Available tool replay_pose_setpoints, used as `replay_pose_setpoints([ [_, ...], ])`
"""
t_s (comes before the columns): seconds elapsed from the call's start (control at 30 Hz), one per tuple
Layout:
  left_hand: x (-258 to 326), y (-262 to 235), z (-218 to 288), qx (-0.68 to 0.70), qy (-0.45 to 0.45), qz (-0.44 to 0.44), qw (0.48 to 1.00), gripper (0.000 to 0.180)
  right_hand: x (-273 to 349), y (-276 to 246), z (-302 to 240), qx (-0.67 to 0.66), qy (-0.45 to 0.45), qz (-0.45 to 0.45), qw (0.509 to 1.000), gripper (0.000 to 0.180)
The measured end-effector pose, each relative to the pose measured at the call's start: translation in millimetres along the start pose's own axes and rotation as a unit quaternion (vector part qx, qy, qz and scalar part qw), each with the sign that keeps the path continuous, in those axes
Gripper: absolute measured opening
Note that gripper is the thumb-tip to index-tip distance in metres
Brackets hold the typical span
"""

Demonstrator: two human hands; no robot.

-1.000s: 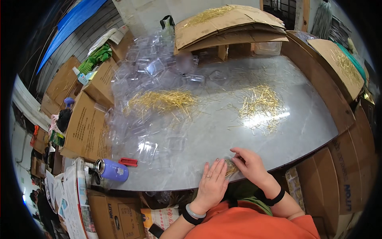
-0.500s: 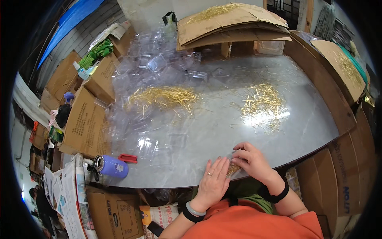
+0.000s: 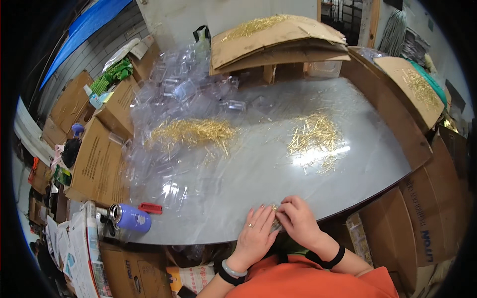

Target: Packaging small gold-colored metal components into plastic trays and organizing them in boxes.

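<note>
1. At the near edge of the bench (image 3: 238, 181), gold sticks (image 3: 275, 206) show between our hands; we seem to be arranging them.
2. Left hand (image 3: 256, 233) extended, right hand (image 3: 300, 223) curled; we cannot tell what either grip clamps.
3. Next likely calls for aligning the sticks.

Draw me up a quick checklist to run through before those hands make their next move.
1. Left hand palm down by the table's near edge: ok.
2. Right hand close beside it: ok.
3. Gold strands showing between the hands: ok.
4. Firm hold on those strands: cannot tell; the hands hide much of them.
5. Gold pile on the right neatly aligned: not ok, it lies tangled.
6. Purple bottle clear of both hands: ok.
</note>
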State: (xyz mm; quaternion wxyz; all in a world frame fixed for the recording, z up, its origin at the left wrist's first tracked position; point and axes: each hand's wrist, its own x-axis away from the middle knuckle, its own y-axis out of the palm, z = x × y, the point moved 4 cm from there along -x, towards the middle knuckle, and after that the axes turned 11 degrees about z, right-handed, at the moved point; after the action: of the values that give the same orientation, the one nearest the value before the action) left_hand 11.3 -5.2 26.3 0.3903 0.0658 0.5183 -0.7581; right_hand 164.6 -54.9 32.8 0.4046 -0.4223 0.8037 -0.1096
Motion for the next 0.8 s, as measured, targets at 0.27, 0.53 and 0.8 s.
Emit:
replay_pose_setpoints([
  [0.27,-6,-23,-26,-0.141,-0.033,0.002,0.990,0.051,-112,-74,98,0.215,-0.035,-0.147,0.965,0.037],
  [0.53,-4,-20,-44,-0.161,-0.076,0.068,0.982,0.049,-175,-55,193,0.409,0.014,-0.156,0.899,0.036],
  [0.8,-4,-20,-47,-0.140,-0.104,0.065,0.982,0.053,-192,-50,199,0.326,-0.006,-0.217,0.920,0.043],
])
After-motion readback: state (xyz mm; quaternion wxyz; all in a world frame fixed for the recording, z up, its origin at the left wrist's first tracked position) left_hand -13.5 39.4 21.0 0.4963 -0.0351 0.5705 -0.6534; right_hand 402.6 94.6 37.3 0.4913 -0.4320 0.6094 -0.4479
